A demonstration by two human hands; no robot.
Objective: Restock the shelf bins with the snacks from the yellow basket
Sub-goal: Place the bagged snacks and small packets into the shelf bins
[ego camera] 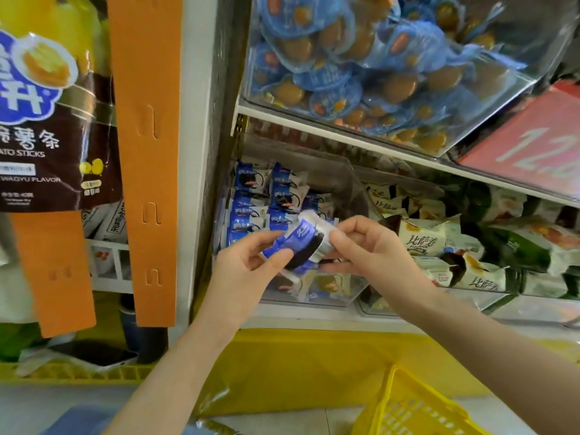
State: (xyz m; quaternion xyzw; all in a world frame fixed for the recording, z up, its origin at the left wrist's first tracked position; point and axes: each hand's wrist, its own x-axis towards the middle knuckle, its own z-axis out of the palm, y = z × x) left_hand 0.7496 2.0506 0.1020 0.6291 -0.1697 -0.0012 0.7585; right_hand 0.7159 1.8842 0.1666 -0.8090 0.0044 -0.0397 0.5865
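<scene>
Left hand: the left hand [248,271] pinches the lower end of the snack packet [298,243] between thumb and curled fingers.
Right hand: the right hand [373,246] pinches the upper end of the same packet, at 3 o'clock from it.
Snack packet: blue and white, tilted, held in the air just in front of the clear bin [329,293].
Clear bin: on the lower shelf, it holds rows of similar blue packets [254,199], at 11 o'clock from the hands.
Neighbour packets: white and green packets [439,240] lie at 3 o'clock from the clear bin.
Upper bin: a transparent bin [489,86] with blue egg packs, at 12 o'clock.
Yellow basket: the yellow basket [417,409] is on the floor at 5 o'clock; only its corner shows.
Orange strip: an orange strip [147,152] hangs at 9 o'clock.
</scene>
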